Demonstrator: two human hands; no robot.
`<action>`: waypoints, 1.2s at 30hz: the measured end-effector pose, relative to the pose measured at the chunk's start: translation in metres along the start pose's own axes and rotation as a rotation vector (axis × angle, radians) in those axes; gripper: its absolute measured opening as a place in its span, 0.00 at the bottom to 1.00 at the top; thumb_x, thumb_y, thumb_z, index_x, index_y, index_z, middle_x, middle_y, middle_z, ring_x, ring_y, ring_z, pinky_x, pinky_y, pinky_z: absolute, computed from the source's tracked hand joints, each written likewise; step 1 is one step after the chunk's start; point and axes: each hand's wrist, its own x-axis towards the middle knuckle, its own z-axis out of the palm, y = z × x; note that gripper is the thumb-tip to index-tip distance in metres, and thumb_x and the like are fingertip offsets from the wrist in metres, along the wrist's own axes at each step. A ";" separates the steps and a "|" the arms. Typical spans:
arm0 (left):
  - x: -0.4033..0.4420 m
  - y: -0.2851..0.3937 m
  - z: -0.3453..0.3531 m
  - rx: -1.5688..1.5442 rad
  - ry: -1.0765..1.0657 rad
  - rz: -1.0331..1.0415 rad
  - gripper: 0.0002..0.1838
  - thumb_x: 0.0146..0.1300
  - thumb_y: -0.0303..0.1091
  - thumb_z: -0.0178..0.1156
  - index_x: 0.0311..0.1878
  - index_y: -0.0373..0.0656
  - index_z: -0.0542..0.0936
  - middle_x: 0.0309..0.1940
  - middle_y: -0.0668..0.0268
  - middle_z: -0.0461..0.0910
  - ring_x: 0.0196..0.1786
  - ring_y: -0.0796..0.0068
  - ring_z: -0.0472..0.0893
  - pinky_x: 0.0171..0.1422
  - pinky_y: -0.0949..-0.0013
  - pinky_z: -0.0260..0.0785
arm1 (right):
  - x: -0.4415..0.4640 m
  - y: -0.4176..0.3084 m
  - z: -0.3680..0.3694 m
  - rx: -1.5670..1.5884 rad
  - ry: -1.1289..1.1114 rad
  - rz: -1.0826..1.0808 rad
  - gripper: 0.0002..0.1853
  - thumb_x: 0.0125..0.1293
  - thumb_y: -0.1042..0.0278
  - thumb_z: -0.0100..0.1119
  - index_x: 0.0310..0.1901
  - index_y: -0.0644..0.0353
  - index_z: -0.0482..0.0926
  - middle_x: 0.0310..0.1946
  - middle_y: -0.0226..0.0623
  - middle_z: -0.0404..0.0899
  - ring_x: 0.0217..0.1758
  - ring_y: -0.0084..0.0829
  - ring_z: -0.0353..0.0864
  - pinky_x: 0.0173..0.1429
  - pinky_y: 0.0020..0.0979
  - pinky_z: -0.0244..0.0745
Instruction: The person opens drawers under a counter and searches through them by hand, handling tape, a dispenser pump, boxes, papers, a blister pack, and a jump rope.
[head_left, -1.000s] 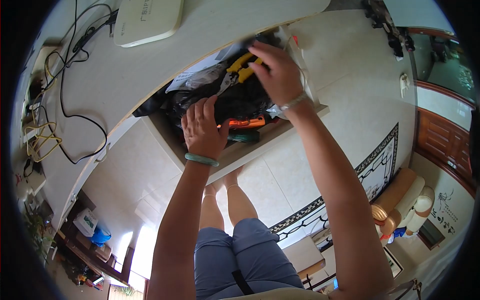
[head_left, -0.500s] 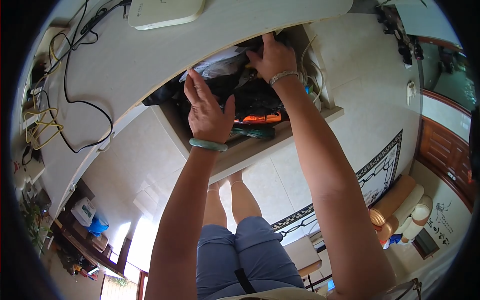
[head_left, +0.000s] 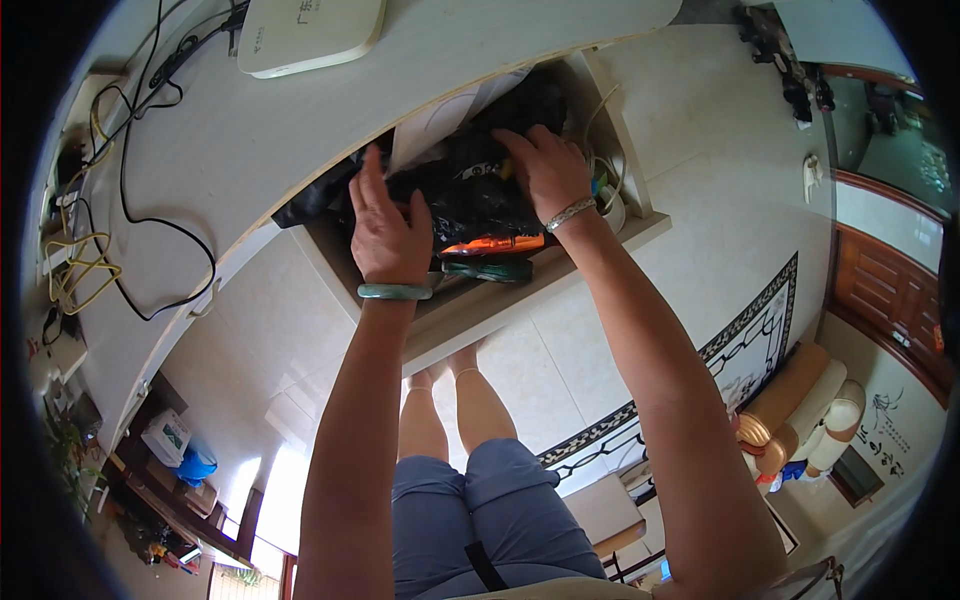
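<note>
A pulled-out drawer point(head_left: 545, 292) under the desk holds a crumpled black plastic bag point(head_left: 465, 208). My left hand point(head_left: 392, 240) is over the drawer's left side, thumb apart from its stretched fingers, holding nothing I can see. At the bag's right side, my right hand point(head_left: 555, 180) rests with thumb and fingers spread against the black plastic. An orange tool point(head_left: 495, 244) lies at the front of the bag, and a dark green object point(head_left: 488, 270) sits before it. White paper or plastic point(head_left: 430, 125) shows behind the bag, partly under the desktop.
The desktop point(head_left: 300, 130) overhangs the back of the drawer. On it are a white router-like box point(head_left: 310, 35) and black cables point(head_left: 125, 190). A pale cable point(head_left: 608, 170) curls at the drawer's right end, beside a white roll or cup point(head_left: 613, 210).
My right hand has moved from the drawer's back edge towards the front, fingers now over the black bag. More white sheet shows at the back. The left hand stays raised nearby.
</note>
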 end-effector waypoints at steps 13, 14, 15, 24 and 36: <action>-0.011 -0.006 0.009 0.521 -0.099 0.387 0.11 0.48 0.24 0.58 0.36 0.49 0.82 0.36 0.68 0.70 0.42 0.65 0.75 0.41 0.60 0.72 | 0.051 0.012 0.016 0.618 0.380 0.325 0.29 0.42 0.73 0.59 0.52 0.60 0.68 0.48 0.49 0.69 0.52 0.53 0.66 0.58 0.41 0.66; -0.013 -0.010 0.005 0.535 -0.110 0.425 0.12 0.46 0.25 0.60 0.36 0.48 0.82 0.44 0.68 0.71 0.50 0.63 0.72 0.52 0.58 0.69 | 0.047 0.017 0.009 0.538 0.295 0.303 0.25 0.42 0.75 0.58 0.47 0.60 0.70 0.45 0.48 0.70 0.50 0.52 0.67 0.57 0.40 0.66; -0.011 -0.011 0.001 0.536 -0.111 0.423 0.12 0.46 0.25 0.60 0.36 0.48 0.82 0.44 0.68 0.71 0.50 0.63 0.72 0.52 0.58 0.69 | 0.042 0.022 0.002 0.454 0.209 0.282 0.21 0.41 0.76 0.57 0.42 0.60 0.72 0.43 0.47 0.71 0.49 0.52 0.68 0.56 0.39 0.67; 0.008 -0.008 -0.028 0.395 -0.278 0.477 0.28 0.43 0.28 0.66 0.53 0.41 0.73 0.69 0.57 0.53 0.67 0.52 0.59 0.68 0.48 0.54 | -0.025 0.023 -0.026 0.246 -0.023 0.130 0.15 0.42 0.83 0.55 0.35 0.59 0.71 0.34 0.42 0.71 0.43 0.47 0.73 0.47 0.43 0.71; 0.007 0.014 -0.013 0.649 -0.281 0.204 0.36 0.47 0.33 0.64 0.64 0.43 0.66 0.52 0.57 0.65 0.57 0.56 0.68 0.62 0.55 0.61 | -0.026 0.026 -0.042 0.299 -0.076 0.127 0.18 0.46 0.86 0.53 0.41 0.61 0.71 0.39 0.45 0.75 0.46 0.46 0.75 0.49 0.40 0.73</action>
